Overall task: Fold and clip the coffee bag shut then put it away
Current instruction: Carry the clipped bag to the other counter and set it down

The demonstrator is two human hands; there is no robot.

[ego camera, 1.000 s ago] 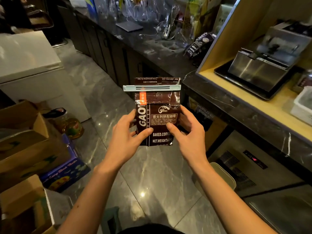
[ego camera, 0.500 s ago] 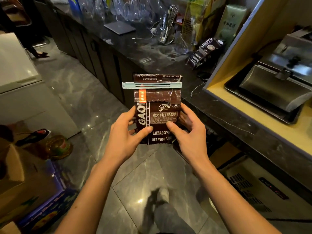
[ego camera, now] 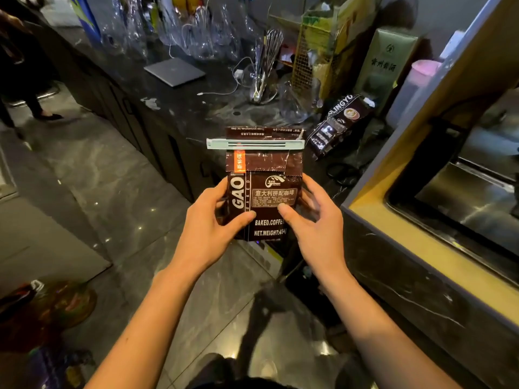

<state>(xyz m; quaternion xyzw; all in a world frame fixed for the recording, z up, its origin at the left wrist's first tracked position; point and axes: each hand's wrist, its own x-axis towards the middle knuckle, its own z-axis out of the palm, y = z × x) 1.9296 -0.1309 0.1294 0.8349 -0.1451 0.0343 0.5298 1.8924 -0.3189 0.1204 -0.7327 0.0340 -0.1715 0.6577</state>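
1. Coffee bag [ego camera: 264, 192]: dark brown foil, white lettering, orange strip at upper left. Held upright in the air in front of the person, above the grey tiled floor [ego camera: 112, 178] and just short of the desk [ego camera: 196, 108] edge.
2. Clip [ego camera: 255, 143]: long pale green bar, clamped level across the bag's folded top; a short flap of foil stands above it.
3. Left hand [ego camera: 209, 224]: closed on the bag's left edge, thumb across the front, fingers behind.
4. Right hand [ego camera: 314, 220]: closed on the bag's right edge, thumb on the front label, fingers curled behind.
5. Second coffee bag [ego camera: 337, 124]: dark, lying tilted on the desk, beyond and right of the held one, apart from it.
6. Whisk [ego camera: 271, 49]: upright in a glass holder with other utensils, farther back on the desk.
7. Laptop [ego camera: 174, 71]: grey, lid shut, flat on the desk.
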